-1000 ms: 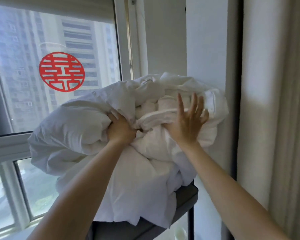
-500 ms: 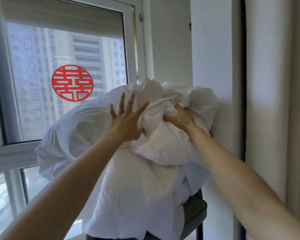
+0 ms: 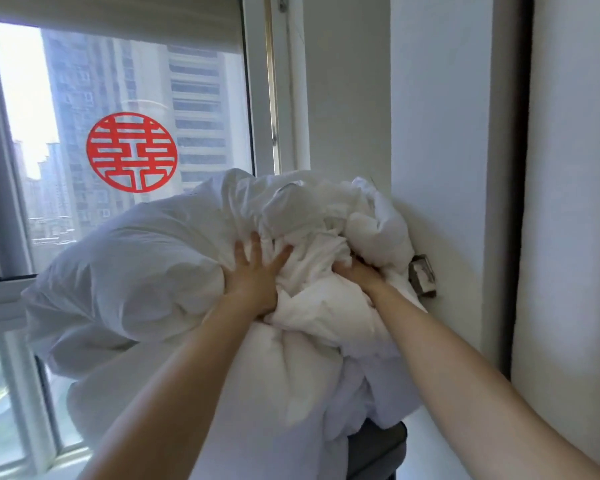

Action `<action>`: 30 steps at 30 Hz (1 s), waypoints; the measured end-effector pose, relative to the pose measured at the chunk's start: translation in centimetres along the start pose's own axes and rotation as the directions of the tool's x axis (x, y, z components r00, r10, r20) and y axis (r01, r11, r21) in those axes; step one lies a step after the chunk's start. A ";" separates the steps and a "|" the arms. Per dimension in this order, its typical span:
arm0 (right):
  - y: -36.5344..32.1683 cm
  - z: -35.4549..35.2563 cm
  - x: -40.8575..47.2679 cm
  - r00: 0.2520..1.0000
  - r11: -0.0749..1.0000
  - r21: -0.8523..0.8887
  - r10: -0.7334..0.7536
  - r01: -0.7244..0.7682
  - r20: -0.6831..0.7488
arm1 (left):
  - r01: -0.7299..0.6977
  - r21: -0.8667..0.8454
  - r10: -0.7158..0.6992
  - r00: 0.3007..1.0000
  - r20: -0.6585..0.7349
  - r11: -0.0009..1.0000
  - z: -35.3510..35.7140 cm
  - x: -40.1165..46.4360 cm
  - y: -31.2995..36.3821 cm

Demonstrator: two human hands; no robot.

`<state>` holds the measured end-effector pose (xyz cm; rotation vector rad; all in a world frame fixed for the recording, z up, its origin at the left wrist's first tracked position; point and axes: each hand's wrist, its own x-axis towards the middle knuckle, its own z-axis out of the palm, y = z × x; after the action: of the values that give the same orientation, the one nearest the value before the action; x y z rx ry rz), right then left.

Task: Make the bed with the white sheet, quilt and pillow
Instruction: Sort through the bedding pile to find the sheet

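Bundle: crumpled white quilt and sheet heap (image 3: 222, 278) sits piled on a dark chair (image 3: 374, 448) by the window
Left hand (image 3: 253, 282): fingers spread, pressing in
Right hand (image 3: 357, 271): buried, clutching folds
Risk: I think loose ends may snag the chair

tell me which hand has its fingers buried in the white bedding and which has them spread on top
The right hand is buried: its fingers vanish into the folds of the white bedding. The left hand lies on the surface with fingers spread and visible.
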<state>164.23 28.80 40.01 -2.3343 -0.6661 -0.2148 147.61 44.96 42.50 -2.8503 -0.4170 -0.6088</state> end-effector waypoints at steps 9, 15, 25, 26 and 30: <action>-3.6 -5.8 -8.2 0.957 0.985 0.170 0.026 0.025 -0.289 | 0.031 -0.034 -0.036 0.985 -0.166 0.999 -1.2 -2.6 0.4; -4.7 -5.1 -13.2 0.812 0.984 0.171 0.066 0.042 -0.580 | -0.016 -0.087 0.003 0.990 -0.140 0.996 -3.3 -3.7 -0.3; -8.4 -6.3 -15.9 0.894 1.000 0.020 -0.011 0.022 -0.448 | -0.118 -0.149 0.083 0.972 -0.222 0.982 -5.8 -7.0 -1.8; -8.4 -6.3 -16.1 0.892 1.000 0.021 0.000 0.010 -0.452 | -0.128 -0.136 0.095 0.969 -0.227 0.982 -6.0 -7.2 -1.7; -7.9 -6.5 -17.1 0.868 0.997 0.079 0.052 -0.015 -0.494 | -0.182 -0.095 0.148 0.946 -0.289 0.979 -6.8 -8.5 -1.5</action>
<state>145.65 22.53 43.89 -2.0902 -0.3654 -0.7355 137.24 42.69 45.16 -2.8090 -0.0946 -1.0170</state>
